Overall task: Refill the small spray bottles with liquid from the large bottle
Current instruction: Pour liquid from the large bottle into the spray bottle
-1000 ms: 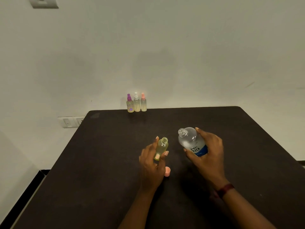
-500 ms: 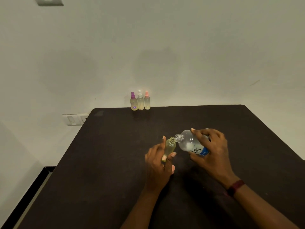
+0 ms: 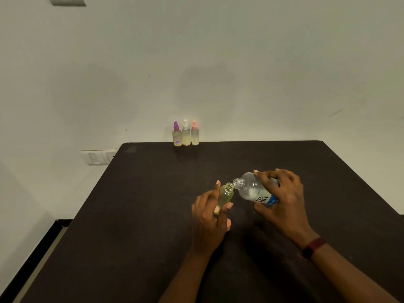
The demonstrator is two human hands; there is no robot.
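My left hand (image 3: 208,217) grips a small uncapped spray bottle (image 3: 225,194) with yellowish liquid, held nearly upright over the middle of the dark table (image 3: 131,215). The large clear bottle (image 3: 251,190) with a blue label is in my right hand (image 3: 282,197), tipped to the left. Its open mouth touches the small bottle's neck. A pink cap (image 3: 228,224) peeks out just behind my left hand on the table.
Three capped small spray bottles stand in a row at the table's far edge against the wall: purple-topped (image 3: 177,136), white-topped (image 3: 186,135), pink-topped (image 3: 195,135). A wall socket (image 3: 97,157) sits left of the table. The floor drops away at the left.
My right hand tipped the large bottle further over to the left until its mouth met the small bottle's neck. The left hand kept hold of the small bottle.
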